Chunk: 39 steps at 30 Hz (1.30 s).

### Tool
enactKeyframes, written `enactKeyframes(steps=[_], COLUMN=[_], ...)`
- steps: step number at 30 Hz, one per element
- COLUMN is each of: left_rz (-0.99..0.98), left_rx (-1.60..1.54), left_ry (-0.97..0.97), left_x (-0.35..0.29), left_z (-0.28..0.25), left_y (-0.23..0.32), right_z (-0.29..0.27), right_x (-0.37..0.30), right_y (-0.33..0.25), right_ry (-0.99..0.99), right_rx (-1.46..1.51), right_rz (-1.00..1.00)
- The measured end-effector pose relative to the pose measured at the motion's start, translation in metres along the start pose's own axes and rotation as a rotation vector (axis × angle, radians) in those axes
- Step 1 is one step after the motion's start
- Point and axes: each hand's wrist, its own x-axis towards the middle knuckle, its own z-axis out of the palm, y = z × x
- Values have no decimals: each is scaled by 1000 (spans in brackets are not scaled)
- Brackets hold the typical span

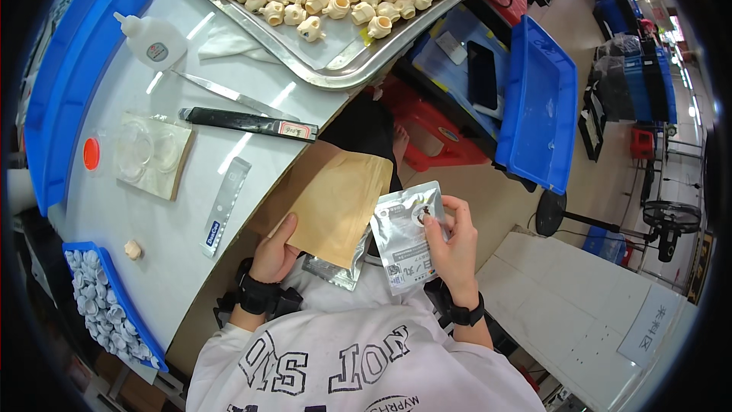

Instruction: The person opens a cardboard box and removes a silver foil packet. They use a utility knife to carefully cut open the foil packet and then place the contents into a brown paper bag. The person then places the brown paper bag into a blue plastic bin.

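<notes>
My left hand [276, 253] is closed on the lower left edge of a brown paper pouch [335, 202], thumb on top. Beneath that pouch, the corner of a shiny silver packet [339, 273] sticks out above my lap; whether my left hand grips it too is hidden. My right hand [453, 243] pinches a silver foil pouch [404, 236] with printing and a small dark picture, holding it upright by its right side. The two pouches are close together, the silver one's left edge beside the paper one's right edge.
On the table at left lie tweezers [236, 97], a black cutter knife [248, 123], a clear ruler [226, 206], and a squeeze bottle [151, 42]. A metal tray [335, 75] of cream-coloured small parts stands at the far side. Blue bins [537, 107] flank me; a white table [564, 305] is at right.
</notes>
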Motion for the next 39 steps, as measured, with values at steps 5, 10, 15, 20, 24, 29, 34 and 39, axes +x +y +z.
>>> enactKeyframes(steps=[5, 10, 15, 20, 24, 29, 34, 39], left_rz=[6, -20, -30, -104, -160, -25, 2, 36], left_rx=[-34, -91, -111, -271, -286, -155, 28, -24], left_ry=[-57, -86, -83, -170, -64, -71, -85, -67], left_x=[-1, 2, 2, 5, 6, 2, 0, -3], left_z=[-3, -13, -11, -18, -6, 7, 14, 9], left_y=[1, -1, 0, -2, -5, -7, -3, -1], right_z=[0, 7, 6, 2, 8, 13, 16, -7], right_x=[-3, -4, -5, -4, -6, -4, -3, 4], right_y=[-1, 6, 3, 0, -12, -28, -10, 3], right_ry=[-74, -32, -43, -124, -168, -212, -285, -465], right_rx=[-81, 98, 29, 49, 85, 17, 10, 266], right_rz=[-7, -10, -21, 27, 14, 65, -14, -3])
